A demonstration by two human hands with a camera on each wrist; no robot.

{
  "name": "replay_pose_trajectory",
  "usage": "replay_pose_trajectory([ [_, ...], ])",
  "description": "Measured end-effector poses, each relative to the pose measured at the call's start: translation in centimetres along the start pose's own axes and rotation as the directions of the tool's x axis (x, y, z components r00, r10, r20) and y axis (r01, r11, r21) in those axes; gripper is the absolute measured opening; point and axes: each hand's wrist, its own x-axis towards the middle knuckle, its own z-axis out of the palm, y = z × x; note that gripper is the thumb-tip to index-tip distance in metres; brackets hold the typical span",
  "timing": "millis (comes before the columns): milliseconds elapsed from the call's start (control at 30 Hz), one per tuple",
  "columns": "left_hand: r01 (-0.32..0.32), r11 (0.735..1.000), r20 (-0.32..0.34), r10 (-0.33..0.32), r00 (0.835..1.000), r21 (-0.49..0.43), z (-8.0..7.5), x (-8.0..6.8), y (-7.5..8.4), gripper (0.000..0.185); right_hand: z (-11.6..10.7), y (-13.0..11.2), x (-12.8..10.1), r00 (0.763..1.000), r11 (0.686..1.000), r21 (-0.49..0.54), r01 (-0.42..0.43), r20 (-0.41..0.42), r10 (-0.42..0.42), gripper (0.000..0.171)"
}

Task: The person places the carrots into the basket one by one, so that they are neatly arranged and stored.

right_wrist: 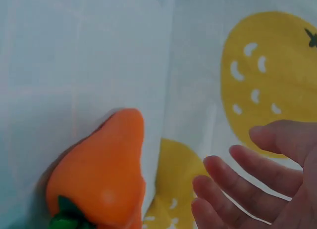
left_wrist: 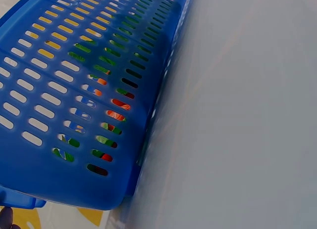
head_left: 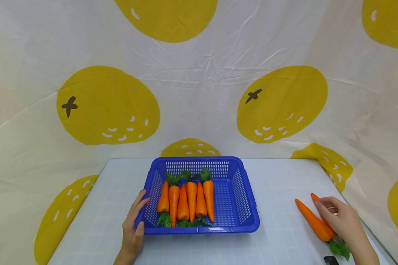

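A blue plastic basket point(head_left: 202, 230) with slotted walls holds several orange carrots point(head_left: 182, 206) with green leafy tops, laid side by side in its left and middle part. My left hand point(head_left: 132, 224) rests at the basket's left rim, fingers stretched along it and thumb at the front corner. The left wrist view shows the basket's outer wall point(left_wrist: 54, 155) and only a bit of a finger at the lower left corner. At the right, two carrots point(head_left: 313, 221) lie close together on the table. Over them hovers my right hand point(head_left: 343, 217), its fingers point(right_wrist: 247, 187) loosely bent and holding nothing.
The pale checked table point(head_left: 275, 184) reaches back to a hanging white cloth point(head_left: 199, 110) printed with big yellow fruit. This cloth also runs along both sides of the table. A small dark object point(head_left: 331, 260) shows by the right wrist.
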Motion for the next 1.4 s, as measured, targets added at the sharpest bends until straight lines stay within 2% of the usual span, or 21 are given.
replay_pose_trajectory([
  [100, -0.004, 1.0, -0.002, 0.004, 1.0, -0.001, 0.0, 0.0, 0.0, 0.048, 0.4, 1.2, 0.0, 0.999, 0.999, -0.031, -0.028, 0.021, 0.029, 0.045],
  [267, -0.003, 1.0, -0.002, 0.003, 1.0, 0.004, 0.0, 0.0, 0.0, 0.049, 1.0, 2.8, 0.2, 0.993, 0.992, -0.035, -0.118, -0.001, 0.118, 0.045],
  [367, -0.006, 1.0, 0.0, 0.006, 1.0, 0.0, 0.0, 0.0, 0.0, 0.048, 1.1, 3.7, 0.3, 0.991, 0.99, -0.054, -0.133, -0.039, 0.131, 0.046],
  [467, -0.009, 1.0, 0.001, 0.009, 1.0, -0.004, 0.0, 0.0, 0.0, 0.048, 1.2, 4.5, 0.4, 0.989, 0.985, -0.092, -0.148, -0.036, 0.145, 0.051],
  [700, -0.017, 1.0, 0.001, 0.017, 1.0, -0.015, 0.0, 0.0, 0.1, 0.047, 1.9, 5.9, 1.2, 0.959, 0.955, -0.142, -0.26, 0.081, 0.273, 0.069],
  [867, -0.018, 1.0, 0.002, 0.018, 1.0, -0.018, 0.0, 0.0, 0.1, 0.047, 2.5, 7.1, 1.6, 0.956, 0.958, -0.149, -0.246, 0.124, 0.265, 0.071],
  [967, -0.01, 1.0, 0.004, 0.01, 1.0, -0.012, -0.1, 0.0, 0.1, 0.047, 2.6, 7.4, 1.7, 0.956, 0.958, -0.148, -0.247, 0.123, 0.266, 0.071],
  [1200, -0.003, 1.0, 0.011, 0.003, 1.0, 0.0, -0.1, -0.1, 0.1, 0.048, 3.0, 7.4, 1.8, 0.937, 0.94, -0.12, -0.319, 0.106, 0.332, 0.071],
  [1400, 0.0, 1.0, 0.012, 0.0, 1.0, -0.002, 0.0, -0.1, 0.1, 0.048, 2.4, 6.8, 2.2, 0.931, 0.936, -0.091, -0.34, 0.111, 0.349, 0.068],
])
